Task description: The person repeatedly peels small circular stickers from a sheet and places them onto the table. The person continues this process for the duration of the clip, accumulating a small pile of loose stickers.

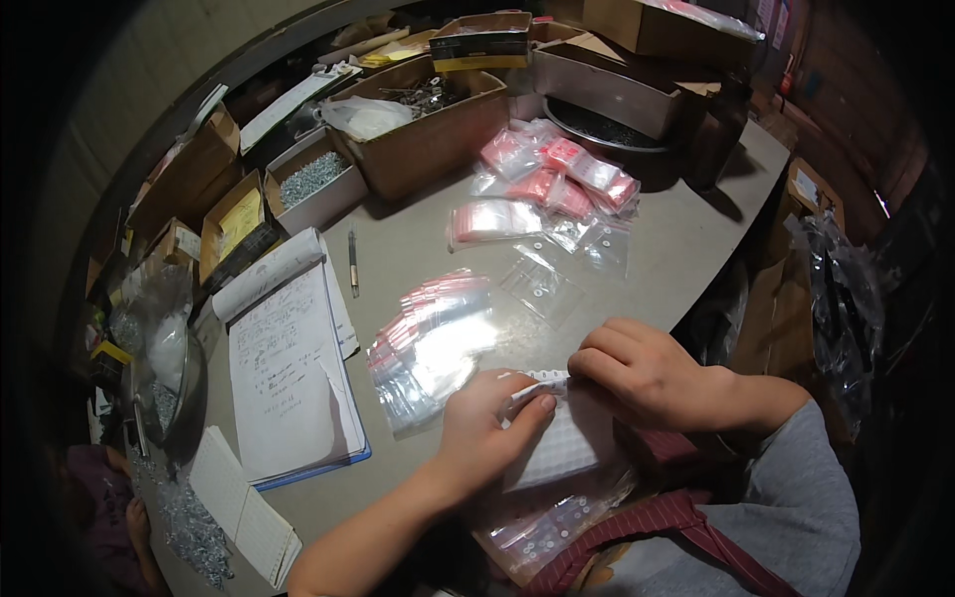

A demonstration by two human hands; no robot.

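Near the table's front edge, my left hand [492, 423] is closed, thumb over the edge of a small white piece [537, 389] whose kind I cannot make out. My right hand [652, 373] is closed beside it, fingertips pinched together at the far edge of a white dimpled sheet [562, 448]. Whatever those fingertips hold is hidden. Below the sheet lies a clear bag of small washers [547, 532]. Just beyond my left hand, a fan of clear zip bags with red tops [438, 333] is spread on the table. Farther off, small bags each with a washer [540, 291] lie flat.
A heap of red-topped bags [557, 189] lies farther back. An open notebook [288, 378] and a pen [353, 262] are at left. Behind stand boxes of hardware [428, 129] and screws [313, 179]. Loose screws [189, 522] and another person's arm [139, 527] are at lower left.
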